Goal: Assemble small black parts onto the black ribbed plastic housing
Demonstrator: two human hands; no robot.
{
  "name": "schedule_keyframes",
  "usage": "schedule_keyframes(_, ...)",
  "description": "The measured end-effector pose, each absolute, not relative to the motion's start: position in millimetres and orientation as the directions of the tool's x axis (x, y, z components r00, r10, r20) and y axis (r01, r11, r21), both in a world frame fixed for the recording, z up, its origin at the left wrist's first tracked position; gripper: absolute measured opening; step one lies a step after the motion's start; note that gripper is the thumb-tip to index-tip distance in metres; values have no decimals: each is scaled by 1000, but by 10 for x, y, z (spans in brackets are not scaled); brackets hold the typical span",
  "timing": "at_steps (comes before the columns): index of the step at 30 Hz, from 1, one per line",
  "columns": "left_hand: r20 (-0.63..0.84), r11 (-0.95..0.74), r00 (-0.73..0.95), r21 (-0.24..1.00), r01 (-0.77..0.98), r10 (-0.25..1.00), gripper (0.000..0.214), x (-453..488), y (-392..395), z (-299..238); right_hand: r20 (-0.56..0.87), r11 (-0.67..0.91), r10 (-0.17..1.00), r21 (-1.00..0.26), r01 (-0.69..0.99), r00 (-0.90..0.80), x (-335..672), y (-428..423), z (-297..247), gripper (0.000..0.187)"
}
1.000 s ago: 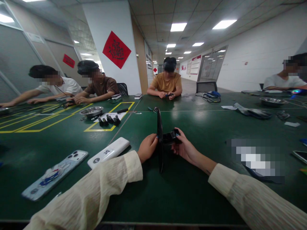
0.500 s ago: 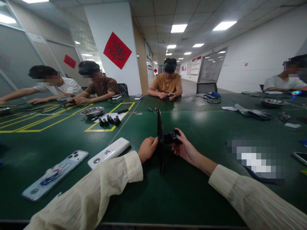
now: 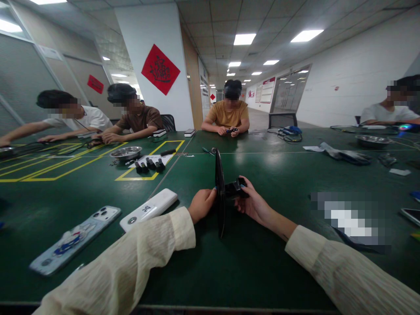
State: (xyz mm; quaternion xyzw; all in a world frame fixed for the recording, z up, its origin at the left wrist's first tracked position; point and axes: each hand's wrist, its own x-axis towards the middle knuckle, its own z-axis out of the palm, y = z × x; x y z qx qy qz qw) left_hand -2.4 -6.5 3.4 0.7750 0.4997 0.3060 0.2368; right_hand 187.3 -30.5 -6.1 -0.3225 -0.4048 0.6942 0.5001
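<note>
A thin black panel [image 3: 219, 210] stands nearly edge-on to me at the middle of the table, so its face barely shows. My left hand [image 3: 202, 203] is closed against the panel's left side, with the thumb forward and the other fingers mostly hidden. From the panel's right side juts a black blocky part [image 3: 232, 189]. Around the outer end of that part, the thumb and fingers of my right hand [image 3: 251, 199] are closed. Whether the block is fixed to the panel or only touches it, I cannot tell.
Two phones, one patterned [image 3: 77, 238] and one white [image 3: 149, 208], lie left of my hands. Beyond are a metal bowl [image 3: 126, 152] and several black cylindrical parts [image 3: 150, 164]. Gloves [image 3: 344, 155] lie to the right. Across the table sits a person [image 3: 225, 116].
</note>
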Motion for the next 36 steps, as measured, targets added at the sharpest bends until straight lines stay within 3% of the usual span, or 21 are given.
schedule_keyframes(24, 208, -328, 253, 617, 716, 945, 42, -6, -92, 89, -58, -180, 958, -884, -430, -282, 1867, -292, -69, 58)
schedule_keyframes(36, 253, -374, 276, 604, 704, 927, 28, -13, -94, 87, -54, -173, 959, -889, -424, -277, 1871, -292, -77, 57)
